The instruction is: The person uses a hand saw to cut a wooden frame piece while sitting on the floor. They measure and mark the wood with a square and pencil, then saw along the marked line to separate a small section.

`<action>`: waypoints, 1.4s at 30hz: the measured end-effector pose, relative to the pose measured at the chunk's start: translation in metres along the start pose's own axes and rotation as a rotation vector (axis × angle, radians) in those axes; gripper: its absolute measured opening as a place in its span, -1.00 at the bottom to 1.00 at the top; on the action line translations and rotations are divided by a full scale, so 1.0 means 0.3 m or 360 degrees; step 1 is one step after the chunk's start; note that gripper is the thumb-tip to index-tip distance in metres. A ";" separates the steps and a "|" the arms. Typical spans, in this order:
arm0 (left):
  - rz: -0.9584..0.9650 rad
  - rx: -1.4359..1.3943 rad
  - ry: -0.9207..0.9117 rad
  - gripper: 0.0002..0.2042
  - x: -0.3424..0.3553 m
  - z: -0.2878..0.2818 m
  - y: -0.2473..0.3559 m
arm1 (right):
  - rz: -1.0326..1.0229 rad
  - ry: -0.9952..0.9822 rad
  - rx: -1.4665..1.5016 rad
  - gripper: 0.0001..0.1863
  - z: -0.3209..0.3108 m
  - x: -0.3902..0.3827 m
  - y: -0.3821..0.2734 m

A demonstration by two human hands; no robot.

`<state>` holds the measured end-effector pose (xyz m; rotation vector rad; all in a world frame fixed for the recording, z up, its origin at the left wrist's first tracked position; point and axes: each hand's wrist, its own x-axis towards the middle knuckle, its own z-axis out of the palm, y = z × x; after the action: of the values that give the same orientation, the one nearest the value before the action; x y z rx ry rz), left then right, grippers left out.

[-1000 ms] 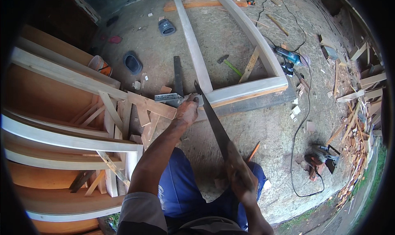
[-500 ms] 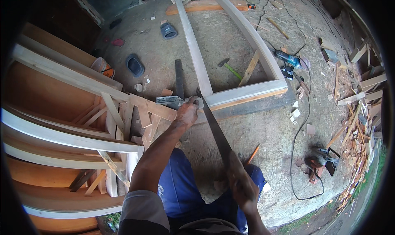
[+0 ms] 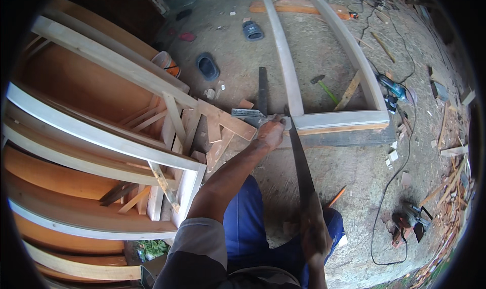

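Note:
My right hand (image 3: pixel 315 242) is closed round the handle of a handsaw, somewhat blurred. The long dark saw blade (image 3: pixel 302 167) runs away from me, its far part at the near left corner of a pale wooden frame (image 3: pixel 339 120). Just left of the blade, my left hand (image 3: pixel 272 132) is closed on the protruding end of the frame's near rail, its fingers partly hidden. Beyond that hand a try square (image 3: pixel 262 89) lies with its dark blade pointing away. The frame's near end rests on a dark board (image 3: pixel 349 138).
Stacked wooden frames (image 3: pixel 116 122) fill the left side. Inside the pale frame lie a green-handled hammer (image 3: pixel 326 89) and a wood strip. An angle grinder (image 3: pixel 392 86), a corded power tool (image 3: pixel 411 220) and an orange pencil (image 3: pixel 337 196) are on the right. Sandals (image 3: pixel 207 66) sit further off.
My view has swung left, so the scene sits further right in the picture. Both hands keep their holds, and the saw blade stays at the frame's corner.

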<state>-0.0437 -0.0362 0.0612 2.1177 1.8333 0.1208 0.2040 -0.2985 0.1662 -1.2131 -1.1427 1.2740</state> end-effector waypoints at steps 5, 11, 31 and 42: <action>-0.0086 0.0014 -0.0050 -0.56 -0.042 -0.066 0.005 | -0.0008 0.0044 0.0292 -0.54 0.040 -0.054 0.126; -0.0095 -0.0037 -0.0312 -0.59 0.012 -0.068 0.098 | 0.0164 0.0109 0.0173 -0.83 0.180 0.646 0.316; 0.0070 -0.0037 -0.0015 -0.64 0.012 -0.052 0.044 | 0.0687 0.0166 0.1496 -0.49 -0.037 0.017 0.201; -0.0009 0.0005 -0.0140 -0.59 0.089 -0.035 0.002 | 0.0446 -0.0027 0.0043 -0.77 0.133 0.640 0.174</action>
<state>-0.0416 -0.0082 0.0671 2.0853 1.7897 0.0228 0.1615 -0.1095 0.1054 -1.3796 -0.9882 1.5053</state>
